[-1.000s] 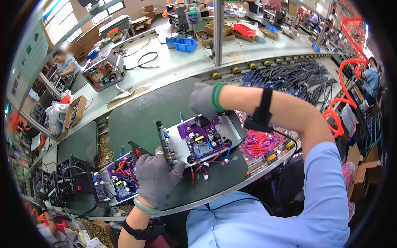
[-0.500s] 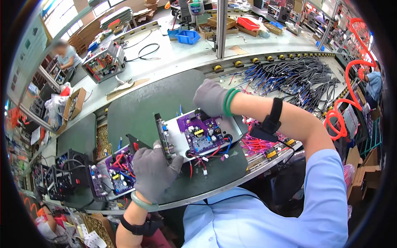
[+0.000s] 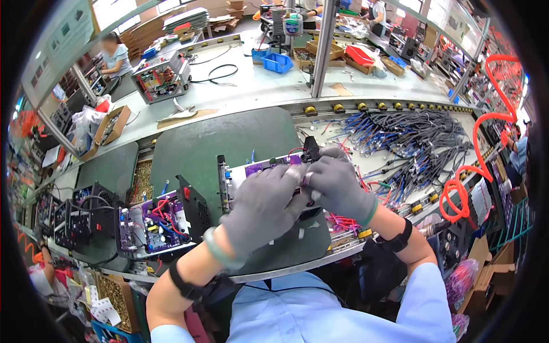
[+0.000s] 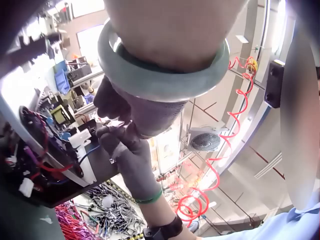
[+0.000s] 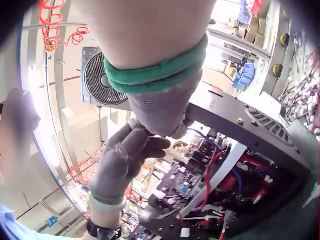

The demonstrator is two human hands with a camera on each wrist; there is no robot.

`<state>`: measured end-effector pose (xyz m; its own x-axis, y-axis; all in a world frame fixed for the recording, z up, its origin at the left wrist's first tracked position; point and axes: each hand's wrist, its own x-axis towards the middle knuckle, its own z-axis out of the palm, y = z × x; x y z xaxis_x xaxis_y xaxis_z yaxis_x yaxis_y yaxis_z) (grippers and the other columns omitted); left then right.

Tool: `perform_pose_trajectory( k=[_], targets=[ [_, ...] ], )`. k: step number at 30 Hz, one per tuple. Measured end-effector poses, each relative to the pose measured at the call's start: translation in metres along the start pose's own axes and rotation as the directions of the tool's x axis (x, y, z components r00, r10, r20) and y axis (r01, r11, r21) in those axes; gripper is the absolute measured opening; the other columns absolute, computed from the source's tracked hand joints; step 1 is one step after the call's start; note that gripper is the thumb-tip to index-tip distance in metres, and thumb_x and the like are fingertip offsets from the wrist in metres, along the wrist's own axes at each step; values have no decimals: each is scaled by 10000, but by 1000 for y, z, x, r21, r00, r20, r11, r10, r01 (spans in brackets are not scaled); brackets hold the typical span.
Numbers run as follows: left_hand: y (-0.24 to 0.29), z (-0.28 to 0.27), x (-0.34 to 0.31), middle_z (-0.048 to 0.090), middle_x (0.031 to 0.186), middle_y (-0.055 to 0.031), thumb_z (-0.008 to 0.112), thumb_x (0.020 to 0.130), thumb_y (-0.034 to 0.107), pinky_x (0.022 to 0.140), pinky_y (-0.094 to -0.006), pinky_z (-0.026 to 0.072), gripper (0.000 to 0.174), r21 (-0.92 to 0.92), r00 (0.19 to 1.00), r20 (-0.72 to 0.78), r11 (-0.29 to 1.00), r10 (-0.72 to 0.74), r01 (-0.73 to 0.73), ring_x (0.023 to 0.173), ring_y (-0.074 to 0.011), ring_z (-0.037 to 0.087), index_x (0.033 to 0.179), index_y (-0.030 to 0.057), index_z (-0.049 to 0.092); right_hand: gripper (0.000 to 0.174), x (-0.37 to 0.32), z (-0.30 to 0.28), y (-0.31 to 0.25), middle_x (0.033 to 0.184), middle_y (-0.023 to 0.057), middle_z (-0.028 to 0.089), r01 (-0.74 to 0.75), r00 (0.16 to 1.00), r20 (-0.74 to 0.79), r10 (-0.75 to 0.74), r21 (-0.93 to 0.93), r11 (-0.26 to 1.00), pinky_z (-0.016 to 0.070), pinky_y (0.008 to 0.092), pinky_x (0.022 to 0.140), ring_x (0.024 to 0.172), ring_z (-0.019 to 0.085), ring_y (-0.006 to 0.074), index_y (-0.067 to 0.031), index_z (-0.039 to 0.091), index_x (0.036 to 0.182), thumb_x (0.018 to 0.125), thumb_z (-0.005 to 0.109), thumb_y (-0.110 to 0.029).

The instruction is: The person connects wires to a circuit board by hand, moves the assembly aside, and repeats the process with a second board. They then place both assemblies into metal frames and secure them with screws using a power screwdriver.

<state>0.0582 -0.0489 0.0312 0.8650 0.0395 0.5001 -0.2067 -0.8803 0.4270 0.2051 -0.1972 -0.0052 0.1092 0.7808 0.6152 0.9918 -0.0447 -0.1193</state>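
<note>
Both hands wear grey gloves and meet over the right end of an electronics chassis (image 3: 227, 178) with a purple circuit board (image 3: 255, 169). My left hand (image 3: 264, 204) reaches across the board with its fingers bent towards the right hand. Close against it, my right hand (image 3: 337, 186) has curled fingers, thumb and fingertips together. They pinch a wire end between them, mostly hidden by the gloves. In the right wrist view, a blue wire (image 5: 204, 136) runs from beside the fingers down to the board. The chassis's dark end panel (image 5: 235, 122) stands just beyond the right hand.
A second open chassis (image 3: 154, 226) sits to the left, with black-cased units (image 3: 86, 220) beyond. Grey and blue cables (image 3: 406, 137) lie heaped at the right; red and pink wires (image 3: 343, 223) are nearer. A metal post (image 3: 325, 51) rises behind the work surface (image 3: 194, 137).
My left hand has left the chassis's left end and moved right over the board. The right hand has come nearer, down from the far edge, and the two hands now meet.
</note>
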Motion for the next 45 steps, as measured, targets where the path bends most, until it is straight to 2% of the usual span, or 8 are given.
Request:
perform_pose_trajectory(
  k=[4,7,13,16,20,26,30,45],
  targets=[
    [3,15,33,651,785,-77,650,803,146,704,-390,517,49,489,993,109,868,32,-82,741,-271,671,798,100,635,65,3,12,8,784,47,677,-94,996,-1,94,39,995,454,414,975,758,662,251,-113,653,736,692,700,-117],
    [0,10,36,659,786,-62,654,801,157,691,-370,513,44,512,984,177,853,9,-100,745,-249,675,784,122,632,72,0,20,10,755,63,671,-137,991,18,136,152,979,452,452,999,751,671,263,-98,639,729,691,699,-112],
    [-22,20,3,647,720,-145,711,838,154,606,-427,520,100,157,996,74,987,-50,38,653,-325,673,814,68,667,95,-7,23,4,750,84,675,-187,979,-28,200,249,950,407,482,1062,753,659,299,-104,722,852,765,725,-65],
    [-24,62,-8,676,763,-175,766,862,172,589,-398,502,191,-314,927,-46,886,-373,341,656,-325,668,799,24,665,32,-12,25,9,740,98,653,-217,962,-81,260,343,914,398,487,1070,737,642,308,-92,704,828,798,706,-82],
    [-19,65,-20,663,737,-171,738,868,237,595,-447,515,172,-327,896,-49,855,-441,402,697,-351,678,874,72,687,21,-6,19,7,698,85,641,-185,968,-108,227,307,934,417,467,1041,708,641,298,-98,692,793,800,707,-86],
    [6,36,-86,696,886,-119,717,864,237,621,-434,532,367,99,942,138,951,-306,294,709,-328,686,1190,76,668,68,26,17,25,607,62,609,75,966,253,-44,-113,991,482,425,932,646,644,277,-126,622,638,598,675,-116],
    [2,47,-101,679,898,-116,751,789,168,651,-421,509,422,237,969,41,944,-245,229,731,-313,662,1183,46,663,9,43,24,17,677,75,678,157,847,529,-53,-155,975,485,401,928,761,678,279,-120,687,676,679,681,-117],
    [-5,54,-102,658,960,-114,721,812,171,718,-423,477,458,134,972,29,964,-235,229,795,-297,648,1248,49,652,55,35,27,21,659,53,627,273,902,376,-211,-119,955,490,406,872,699,656,258,-123,633,696,672,675,-151]
  ],
)
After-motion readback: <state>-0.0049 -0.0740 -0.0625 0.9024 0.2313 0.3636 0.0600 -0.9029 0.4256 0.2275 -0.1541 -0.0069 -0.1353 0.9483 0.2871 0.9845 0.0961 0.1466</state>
